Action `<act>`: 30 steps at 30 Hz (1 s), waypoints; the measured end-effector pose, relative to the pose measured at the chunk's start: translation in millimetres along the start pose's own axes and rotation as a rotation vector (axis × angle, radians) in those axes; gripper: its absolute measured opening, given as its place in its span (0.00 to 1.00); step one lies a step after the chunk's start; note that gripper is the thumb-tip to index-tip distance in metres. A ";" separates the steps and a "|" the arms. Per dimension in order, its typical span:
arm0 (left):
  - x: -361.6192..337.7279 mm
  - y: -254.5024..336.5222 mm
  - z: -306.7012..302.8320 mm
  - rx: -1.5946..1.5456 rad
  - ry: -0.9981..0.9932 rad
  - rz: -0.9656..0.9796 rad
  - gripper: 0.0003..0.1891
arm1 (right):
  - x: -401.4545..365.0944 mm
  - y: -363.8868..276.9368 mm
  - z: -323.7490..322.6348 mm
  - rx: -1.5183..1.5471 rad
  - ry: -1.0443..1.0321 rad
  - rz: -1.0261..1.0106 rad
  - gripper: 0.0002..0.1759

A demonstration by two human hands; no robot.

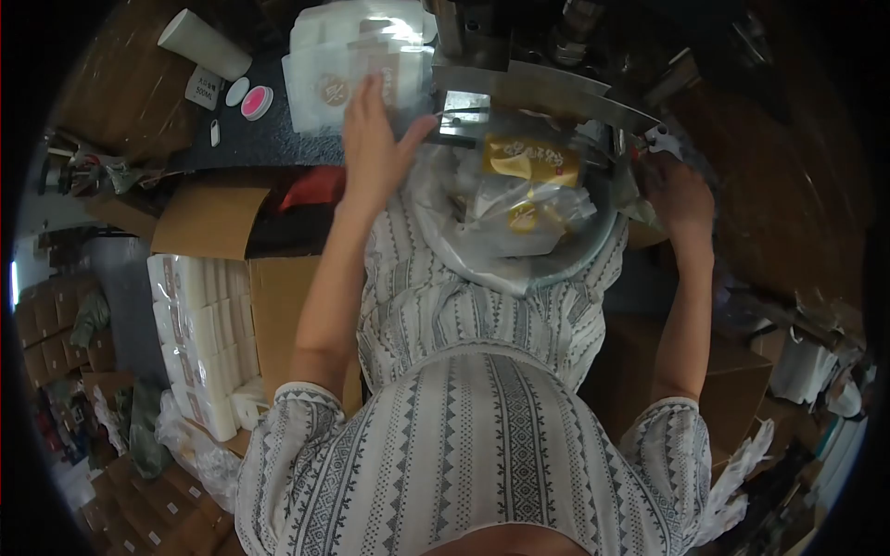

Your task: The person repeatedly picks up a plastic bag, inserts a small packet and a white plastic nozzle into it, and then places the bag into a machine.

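Observation:
My left hand (374, 144) is over a stack of printed translucent plastic pouches (315, 97), its fingers stretched out and thumb apart. My right hand (684, 195) is at the right end of a metal machine (556, 88), fingers curled in. A pale, see-through piece of film (640, 196) shows beside those fingers; what they grip is blurred and I cannot tell its kind. Between my hands, a round basin lined with clear plastic (505, 273) rests at my lap. Inside it lie filled pouches with gold labels (530, 159).
At the upper left of the dark worktop (278, 139) are a white cup (204, 44), a small tin of pink paste (257, 103) and a label card (203, 88). Below stands an open cardboard box (209, 211) beside stacked white packs (199, 334). Another carton (714, 371) is at right.

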State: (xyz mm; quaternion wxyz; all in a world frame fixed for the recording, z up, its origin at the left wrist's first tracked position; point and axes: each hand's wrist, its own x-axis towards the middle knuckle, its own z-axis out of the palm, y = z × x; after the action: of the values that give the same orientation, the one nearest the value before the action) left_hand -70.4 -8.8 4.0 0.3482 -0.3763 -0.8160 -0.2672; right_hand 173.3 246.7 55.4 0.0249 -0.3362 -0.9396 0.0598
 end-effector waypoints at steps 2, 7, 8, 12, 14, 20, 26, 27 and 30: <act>-24.2 -12.4 -10.3 0.065 -0.147 0.072 0.17 | -3.7 -1.0 -9.8 0.230 0.059 -0.011 0.14; -47.7 -15.0 -53.7 -0.059 -0.397 -0.168 0.08 | -18.2 -46.3 -24.6 0.828 -0.039 -0.076 0.12; -45.5 -4.3 -64.6 -0.063 -0.394 -0.230 0.06 | -17.6 -60.5 -22.2 1.051 -0.089 -0.218 0.12; -37.9 23.8 -89.1 -0.145 -0.286 -0.236 0.04 | -15.3 -112.1 -12.0 0.837 -0.017 -0.437 0.12; -31.9 36.0 -97.0 -0.226 -0.341 -0.171 0.03 | -11.8 -118.9 -7.8 0.607 0.193 -0.796 0.13; -33.0 62.8 -70.4 -0.690 -0.784 -0.289 0.07 | -10.6 -99.2 1.8 0.994 -0.126 -0.435 0.14; -6.5 82.5 0.2 -1.307 -0.912 -1.036 0.14 | -15.7 -49.9 0.3 0.728 0.112 -0.317 0.17; -7.4 82.1 10.2 -1.461 -0.809 -1.166 0.16 | -18.5 -41.8 -3.7 0.726 0.111 -0.315 0.17; -8.1 77.6 12.7 -1.258 -0.928 -1.121 0.16 | -12.7 -13.2 -8.4 0.369 0.147 -0.100 0.15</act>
State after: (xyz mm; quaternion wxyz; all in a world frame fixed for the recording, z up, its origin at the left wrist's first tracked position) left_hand -9.1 41.2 3.4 -0.4532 -0.1177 -0.6411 -0.6081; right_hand 175.6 229.3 65.4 0.1576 -0.2824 -0.9238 0.2048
